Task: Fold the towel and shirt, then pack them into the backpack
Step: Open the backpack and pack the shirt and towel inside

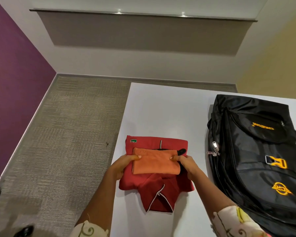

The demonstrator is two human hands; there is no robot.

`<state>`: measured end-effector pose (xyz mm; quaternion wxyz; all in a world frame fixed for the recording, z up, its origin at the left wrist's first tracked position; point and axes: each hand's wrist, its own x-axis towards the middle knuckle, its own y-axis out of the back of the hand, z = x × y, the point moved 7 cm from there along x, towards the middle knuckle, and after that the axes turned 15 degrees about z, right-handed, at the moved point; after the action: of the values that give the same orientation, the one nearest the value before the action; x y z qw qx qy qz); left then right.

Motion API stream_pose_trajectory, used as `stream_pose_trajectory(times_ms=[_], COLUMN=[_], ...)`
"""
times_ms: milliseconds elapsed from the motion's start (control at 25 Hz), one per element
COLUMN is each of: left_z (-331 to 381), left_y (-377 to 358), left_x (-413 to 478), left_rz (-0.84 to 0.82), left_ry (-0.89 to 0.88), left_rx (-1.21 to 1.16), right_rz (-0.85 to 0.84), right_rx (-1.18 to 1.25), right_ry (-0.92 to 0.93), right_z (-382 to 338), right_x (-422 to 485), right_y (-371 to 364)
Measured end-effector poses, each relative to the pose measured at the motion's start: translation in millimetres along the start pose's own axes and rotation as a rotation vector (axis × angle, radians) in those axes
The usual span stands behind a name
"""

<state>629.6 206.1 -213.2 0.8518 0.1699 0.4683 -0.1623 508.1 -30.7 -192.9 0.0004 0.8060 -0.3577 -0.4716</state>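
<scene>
The left hand (122,165) and the right hand (186,165) are gripping a folded stack from its two sides, apart from each other with the stack between them. Each thumb is pressing down on top of the orange towel (155,164), while the other fingers are curling under the edges of the red shirt (161,144) beneath it. The towel is lying folded on the folded shirt, whose collar is pointing back towards the person, nearer than the hands.

The stack is sitting on a white table (161,108), whose bare top is stretching away beyond the hands. Just to the right of the right hand, a black backpack (256,151) with yellow stitching is lying flat on the same table, its silver zip pulls (215,149) facing the stack.

To the left of the left hand the table is ending, and grey-brown carpet (67,125) is covering the floor below. Further left a purple wall (12,74) is rising; far ahead of the hands a white wall (126,65) is carrying a wide grey panel (140,31); to the far right a yellow wall (272,65) is showing. Patterned cream sleeves (87,228) are covering both forearms nearest the camera.
</scene>
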Motion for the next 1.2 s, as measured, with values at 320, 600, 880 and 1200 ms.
stream_pose_trajectory(times_ms=[320, 600, 880, 1200], left_z=[-0.8, 37.3, 50.7, 24.4], left_y=[-22.6, -82.6, -179.7, -311.2], left_x=[-44.2, -117.0, -216.6, -325.8], left_rz=[-0.114, 0.336, 0.407, 0.151], left_ry=[-0.058, -0.416, -0.699, -1.076], left_rx=[0.153, 0.601, 0.812, 1.076], right_rz=[-0.019, 0.262, 0.255, 0.306], right_rx=[-0.085, -0.388, -0.277, 0.009], right_ry=[0.12, 0.332, 0.352, 0.272], right_z=[-9.9, -26.9, -36.8, -23.0], right_x=[-36.2, -89.4, -144.0, -158.8], right_y=[28.4, 67.3, 124.9, 256.8])
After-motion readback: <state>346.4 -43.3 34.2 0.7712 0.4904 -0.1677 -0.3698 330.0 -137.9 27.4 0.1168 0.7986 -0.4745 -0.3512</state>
